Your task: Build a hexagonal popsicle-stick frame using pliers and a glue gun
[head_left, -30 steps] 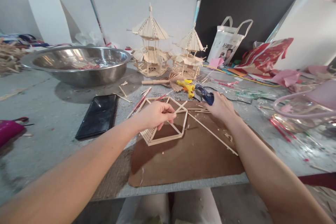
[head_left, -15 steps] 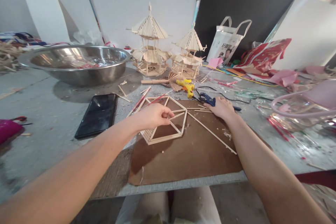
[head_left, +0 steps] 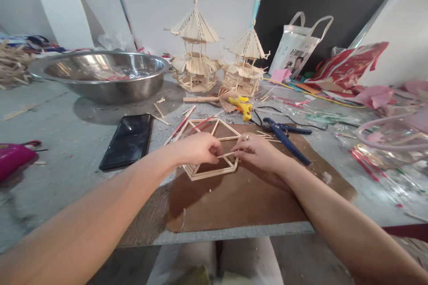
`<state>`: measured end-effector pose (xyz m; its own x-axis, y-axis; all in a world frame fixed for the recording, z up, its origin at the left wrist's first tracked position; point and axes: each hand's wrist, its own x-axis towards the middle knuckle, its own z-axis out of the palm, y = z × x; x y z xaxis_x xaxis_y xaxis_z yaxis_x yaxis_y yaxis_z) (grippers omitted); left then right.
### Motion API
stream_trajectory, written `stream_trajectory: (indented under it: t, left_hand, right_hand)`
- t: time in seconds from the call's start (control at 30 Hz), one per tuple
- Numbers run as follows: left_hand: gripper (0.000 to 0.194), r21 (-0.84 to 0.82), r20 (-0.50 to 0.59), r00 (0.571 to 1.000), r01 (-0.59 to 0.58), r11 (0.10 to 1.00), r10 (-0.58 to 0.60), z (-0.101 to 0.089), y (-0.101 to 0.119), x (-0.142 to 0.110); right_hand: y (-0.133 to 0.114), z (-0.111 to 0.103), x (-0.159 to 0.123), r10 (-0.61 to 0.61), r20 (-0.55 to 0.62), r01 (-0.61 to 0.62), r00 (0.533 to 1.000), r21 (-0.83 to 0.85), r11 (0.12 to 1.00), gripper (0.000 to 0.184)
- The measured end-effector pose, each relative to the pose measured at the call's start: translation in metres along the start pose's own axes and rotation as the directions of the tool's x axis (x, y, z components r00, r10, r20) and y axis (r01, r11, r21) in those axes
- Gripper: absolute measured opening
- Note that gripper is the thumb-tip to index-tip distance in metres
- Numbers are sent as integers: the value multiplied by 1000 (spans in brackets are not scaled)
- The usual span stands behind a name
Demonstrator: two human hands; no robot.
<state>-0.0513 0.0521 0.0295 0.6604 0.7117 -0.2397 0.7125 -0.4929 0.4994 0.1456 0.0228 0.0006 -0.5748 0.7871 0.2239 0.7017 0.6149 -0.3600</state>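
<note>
A hexagonal frame of thin wooden sticks (head_left: 214, 172) lies on a brown board (head_left: 254, 200), its near-left section filled with sticks side by side. Over the middle of the frame, my left hand (head_left: 203, 148) pinches one end of a short wooden stick (head_left: 228, 155). My right hand (head_left: 256, 149), with a ring on a finger, has its fingertips closed on the stick's other end, above the frame's right corner. Blue-handled pliers (head_left: 287, 138) lie just beyond my right hand. A yellow glue gun (head_left: 243, 107) rests behind the frame.
Two stick-built pagodas (head_left: 195, 53) stand at the back. A steel basin (head_left: 100, 75) and a black phone (head_left: 127, 142) are on the left, with a magenta tool (head_left: 15, 159) farther out. A white bag (head_left: 294, 49), papers and a clear container (head_left: 394, 142) occupy the right.
My right hand has let go of the pliers and moved left to the stick that my left hand pinches. The pliers now lie turned on the board. The view has shifted slightly.
</note>
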Motion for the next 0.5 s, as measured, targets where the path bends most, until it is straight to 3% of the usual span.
stream_trajectory:
  t: [0.2,0.5]
  left_hand:
    - [24,-14,25,1000,-13,1000,13,0,2,0]
    - [19,-22,104,995,-1,1000,3,2,3,0]
  right_hand:
    - [-8,-1,0,9,13,-11,1000,96,995,18]
    - [-11,5,-2,21,26,-25,999,164,986,18]
